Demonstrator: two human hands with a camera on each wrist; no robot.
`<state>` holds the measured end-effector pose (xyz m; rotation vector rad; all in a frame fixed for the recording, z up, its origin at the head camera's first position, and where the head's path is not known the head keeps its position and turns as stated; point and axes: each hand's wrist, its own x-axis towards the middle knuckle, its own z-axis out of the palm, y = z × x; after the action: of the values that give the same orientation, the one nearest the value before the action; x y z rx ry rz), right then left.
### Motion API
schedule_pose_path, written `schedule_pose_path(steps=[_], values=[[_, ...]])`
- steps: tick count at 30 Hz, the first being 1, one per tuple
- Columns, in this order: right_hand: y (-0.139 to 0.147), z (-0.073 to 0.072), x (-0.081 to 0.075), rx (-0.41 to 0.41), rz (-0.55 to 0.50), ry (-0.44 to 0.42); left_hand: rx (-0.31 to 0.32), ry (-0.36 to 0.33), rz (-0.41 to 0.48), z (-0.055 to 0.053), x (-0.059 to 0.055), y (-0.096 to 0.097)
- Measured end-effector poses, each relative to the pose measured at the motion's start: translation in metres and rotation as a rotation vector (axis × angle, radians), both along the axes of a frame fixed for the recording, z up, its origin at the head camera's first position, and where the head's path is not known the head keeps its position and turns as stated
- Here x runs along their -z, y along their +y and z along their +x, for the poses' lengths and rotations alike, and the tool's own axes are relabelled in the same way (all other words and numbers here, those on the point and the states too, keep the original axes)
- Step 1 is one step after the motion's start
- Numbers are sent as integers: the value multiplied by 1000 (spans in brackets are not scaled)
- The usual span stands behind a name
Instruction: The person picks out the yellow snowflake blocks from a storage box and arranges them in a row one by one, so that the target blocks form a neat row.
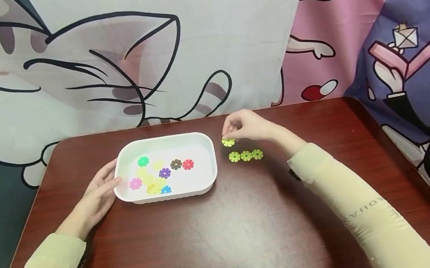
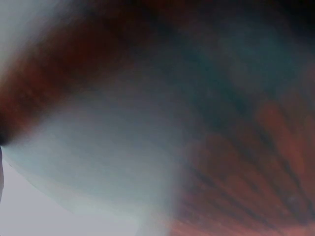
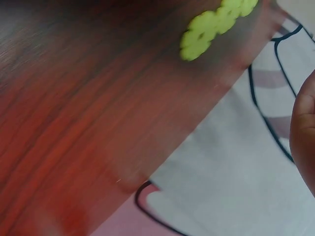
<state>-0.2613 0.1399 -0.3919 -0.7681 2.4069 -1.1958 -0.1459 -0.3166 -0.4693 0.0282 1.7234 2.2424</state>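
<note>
A white tray (image 1: pixel 169 196) stands on the table with several flower-shaped plastic discs inside, among them a green disc (image 1: pixel 143 161), a pink disc (image 1: pixel 135 183), a purple disc (image 1: pixel 164 173), a brown disc (image 1: pixel 176 164), a red disc (image 1: pixel 188 164) and a blue disc (image 1: pixel 166 189). My left hand (image 1: pixel 99 196) holds the tray's left end, thumb at the rim. Between thumb and fingers, my right hand (image 1: pixel 248 124) pinches a yellow-green disc (image 1: pixel 228 142) just right of the tray. Below it, three yellow-green discs (image 1: pixel 246 156) lie side by side in a row. The left wrist view is too blurred to read.
The brown wooden table (image 1: pixel 225 246) has its far edge just beyond the tray and the right hand. Behind it hangs a cartoon-printed cloth (image 1: pixel 232 31).
</note>
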Motion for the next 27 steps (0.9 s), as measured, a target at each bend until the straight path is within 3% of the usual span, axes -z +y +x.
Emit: schedule_pose_path(steps=[16, 27], values=[[74, 3, 23, 121, 8, -20, 9, 29, 17, 0, 2, -1], [107, 12, 44, 164, 43, -46, 15, 35, 10, 0, 3, -1]])
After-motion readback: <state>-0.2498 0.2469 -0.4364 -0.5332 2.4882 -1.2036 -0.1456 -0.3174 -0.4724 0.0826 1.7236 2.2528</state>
